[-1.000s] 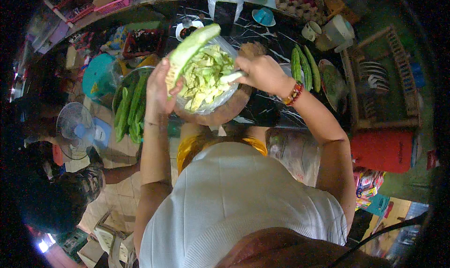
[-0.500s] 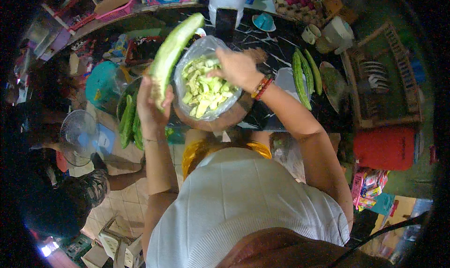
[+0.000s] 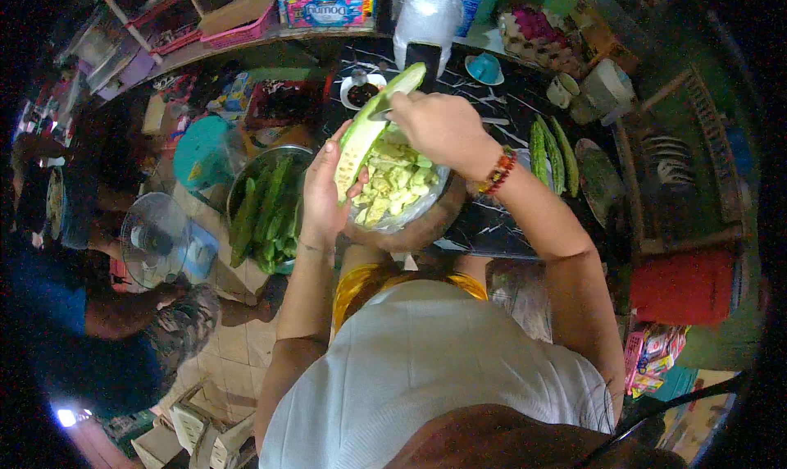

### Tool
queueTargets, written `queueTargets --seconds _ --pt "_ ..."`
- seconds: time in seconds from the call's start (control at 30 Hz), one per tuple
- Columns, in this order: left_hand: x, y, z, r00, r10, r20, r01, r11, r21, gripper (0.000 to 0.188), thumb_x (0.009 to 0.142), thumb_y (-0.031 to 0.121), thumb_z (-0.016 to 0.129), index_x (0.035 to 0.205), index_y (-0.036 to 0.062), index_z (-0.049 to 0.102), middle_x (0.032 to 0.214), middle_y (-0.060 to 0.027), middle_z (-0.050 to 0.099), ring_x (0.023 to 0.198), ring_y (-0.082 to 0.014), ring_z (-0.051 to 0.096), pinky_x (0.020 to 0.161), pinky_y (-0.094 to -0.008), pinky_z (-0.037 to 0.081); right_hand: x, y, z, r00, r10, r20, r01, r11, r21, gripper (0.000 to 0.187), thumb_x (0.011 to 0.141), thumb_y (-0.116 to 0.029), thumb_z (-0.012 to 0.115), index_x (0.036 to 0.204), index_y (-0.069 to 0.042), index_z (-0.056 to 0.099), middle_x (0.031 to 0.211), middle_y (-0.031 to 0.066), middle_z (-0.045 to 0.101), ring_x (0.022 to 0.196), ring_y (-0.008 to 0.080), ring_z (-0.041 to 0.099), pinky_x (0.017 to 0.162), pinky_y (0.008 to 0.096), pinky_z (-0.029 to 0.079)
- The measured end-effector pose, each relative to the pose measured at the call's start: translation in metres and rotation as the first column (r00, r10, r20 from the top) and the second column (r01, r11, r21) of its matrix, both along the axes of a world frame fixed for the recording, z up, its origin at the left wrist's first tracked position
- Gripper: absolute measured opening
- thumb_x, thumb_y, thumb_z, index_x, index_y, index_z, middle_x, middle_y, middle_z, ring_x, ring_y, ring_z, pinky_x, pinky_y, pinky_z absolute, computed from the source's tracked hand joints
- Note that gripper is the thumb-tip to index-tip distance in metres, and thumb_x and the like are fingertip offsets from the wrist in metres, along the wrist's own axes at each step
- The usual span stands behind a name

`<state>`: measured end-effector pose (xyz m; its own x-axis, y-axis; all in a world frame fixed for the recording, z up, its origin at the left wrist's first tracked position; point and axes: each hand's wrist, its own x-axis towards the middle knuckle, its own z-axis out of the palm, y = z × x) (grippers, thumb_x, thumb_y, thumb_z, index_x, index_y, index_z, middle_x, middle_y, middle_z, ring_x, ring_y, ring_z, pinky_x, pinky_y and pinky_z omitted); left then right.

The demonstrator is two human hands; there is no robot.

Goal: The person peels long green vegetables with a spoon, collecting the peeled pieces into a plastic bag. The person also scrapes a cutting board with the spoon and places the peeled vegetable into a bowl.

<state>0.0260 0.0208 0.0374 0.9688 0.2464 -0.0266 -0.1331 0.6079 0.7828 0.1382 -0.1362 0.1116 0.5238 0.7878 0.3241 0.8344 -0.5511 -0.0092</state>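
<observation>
Looks like a kitchen, to judge by chopped vegetable pieces (image 3: 399,192) at the near edge of the dark marbled tabletop (image 3: 492,227), green gourds (image 3: 554,153) near its right edge, plates (image 3: 670,156) in a slatted rack (image 3: 711,120) beyond, a mug (image 3: 563,90) near the far right corner and an egg tray (image 3: 541,49) past the far edge. Unclear whether home or eatery.

the right hand (image 3: 443,133) hides part of the gourd (image 3: 361,145) and the far side of the plastic bag (image 3: 403,221).

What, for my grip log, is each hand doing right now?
Left hand: closed, holding a cut green vegetable.
Right hand: fingers curled, apparently holding a small tool, mostly hidden.
</observation>
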Motion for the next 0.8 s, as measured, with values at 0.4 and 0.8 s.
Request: queueTargets --seconds 0.4,0.8 --pt "0.015 -0.020 0.001 0.995 -0.037 -0.090 0.063 0.952 0.299 0.046 0.103 0.041 0.036 0.125 0.0037 0.054 0.088 -0.0021 0.062 0.061 -0.0080 0.053 0.044 -0.0191 0.033 -0.006 -0.005 0.015 0.971 0.239 0.006 -0.232 0.947 -0.221 0.019 0.083 -0.017 0.051 0.090 0.000 0.058 0.067 0.0192 0.065 0.063 0.0346 0.067 0.055 0.0446 0.054" --pt "0.018 -0.027 0.003 0.966 -0.190 -0.174 0.214 0.968 0.134 0.040 0.103 0.040 0.037 0.110 0.0049 0.055 0.081 -0.0023 0.058 0.057 -0.0083 0.051 0.044 -0.0195 0.036 -0.011 -0.017 0.000 0.918 0.383 -0.104 -0.397 0.889 -0.228 0.033 0.089 -0.029 0.053 0.107 -0.002 0.055 0.066 0.0178 0.063 0.063 0.0375 0.065 0.054 0.0475 0.051"
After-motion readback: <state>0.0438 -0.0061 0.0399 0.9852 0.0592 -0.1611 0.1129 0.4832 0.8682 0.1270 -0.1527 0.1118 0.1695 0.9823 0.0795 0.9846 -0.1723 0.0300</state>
